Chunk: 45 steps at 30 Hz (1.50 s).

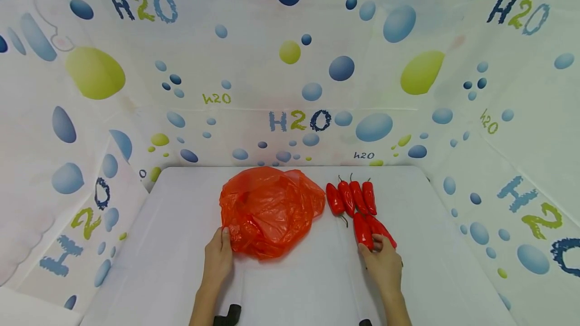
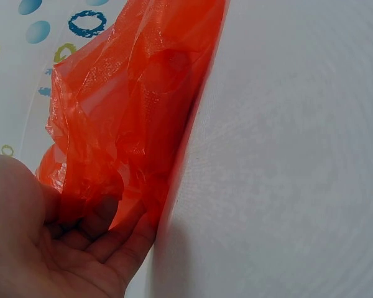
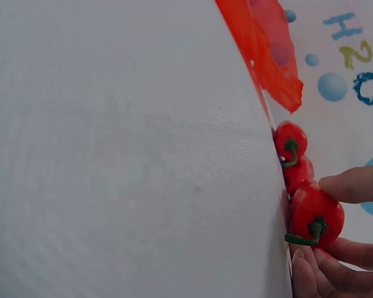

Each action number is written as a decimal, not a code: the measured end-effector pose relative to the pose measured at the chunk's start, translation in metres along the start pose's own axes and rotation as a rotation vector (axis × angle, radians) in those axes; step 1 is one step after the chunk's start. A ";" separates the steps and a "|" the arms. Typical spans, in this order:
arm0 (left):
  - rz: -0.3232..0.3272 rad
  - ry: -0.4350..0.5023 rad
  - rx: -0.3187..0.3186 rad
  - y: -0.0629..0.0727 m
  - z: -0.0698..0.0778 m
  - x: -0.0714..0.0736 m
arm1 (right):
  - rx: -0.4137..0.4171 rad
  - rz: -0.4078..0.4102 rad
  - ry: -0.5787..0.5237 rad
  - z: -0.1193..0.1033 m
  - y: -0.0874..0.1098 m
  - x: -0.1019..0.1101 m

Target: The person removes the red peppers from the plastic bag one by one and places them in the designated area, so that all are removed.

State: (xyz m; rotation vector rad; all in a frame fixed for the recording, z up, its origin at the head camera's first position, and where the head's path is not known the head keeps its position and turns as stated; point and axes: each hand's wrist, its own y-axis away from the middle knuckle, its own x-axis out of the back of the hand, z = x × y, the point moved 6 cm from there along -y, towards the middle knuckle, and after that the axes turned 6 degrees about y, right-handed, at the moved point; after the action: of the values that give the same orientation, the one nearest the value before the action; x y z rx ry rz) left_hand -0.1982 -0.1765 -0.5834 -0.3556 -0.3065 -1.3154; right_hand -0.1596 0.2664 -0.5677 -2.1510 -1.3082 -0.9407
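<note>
An orange-red plastic bag lies spread and crumpled on the white table. At its near left edge my left hand pinches the film between thumb and fingers; the left wrist view shows the bag rising from the fingers. My right hand grips the stem end of a red pepper lying on the table. In the right wrist view this pepper has a green stem and sits between the thumb and fingers. Another red pepper lies right beside it, partly behind the hand.
Several more red peppers lie in a row just right of the bag. Patterned sheeting with drops and lettering surrounds the white table at the back and sides. Two black objects, one a dark piece, show at the front edge.
</note>
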 end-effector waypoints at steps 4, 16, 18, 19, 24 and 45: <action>-0.006 0.003 0.013 0.000 -0.001 0.000 | 0.012 0.000 0.016 0.001 -0.001 0.000; -0.002 0.003 0.012 -0.001 -0.004 -0.001 | 0.017 0.061 0.051 -0.006 -0.001 0.007; 0.004 -0.004 0.010 -0.001 -0.004 0.000 | 0.030 0.089 0.054 -0.009 -0.002 0.007; 0.006 -0.008 0.007 -0.001 -0.004 0.000 | 0.040 0.102 0.051 -0.010 -0.003 0.007; 0.034 -0.020 -0.023 0.000 0.001 0.001 | 0.088 0.137 0.003 -0.022 -0.006 0.003; 0.055 0.006 -0.033 0.000 0.004 0.003 | 0.352 -0.004 -0.138 -0.108 0.006 -0.048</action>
State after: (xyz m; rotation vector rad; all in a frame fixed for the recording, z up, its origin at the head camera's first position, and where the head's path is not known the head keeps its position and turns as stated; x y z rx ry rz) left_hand -0.1973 -0.1773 -0.5781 -0.3858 -0.2688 -1.2686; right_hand -0.2034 0.1631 -0.5317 -1.9647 -1.4228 -0.5214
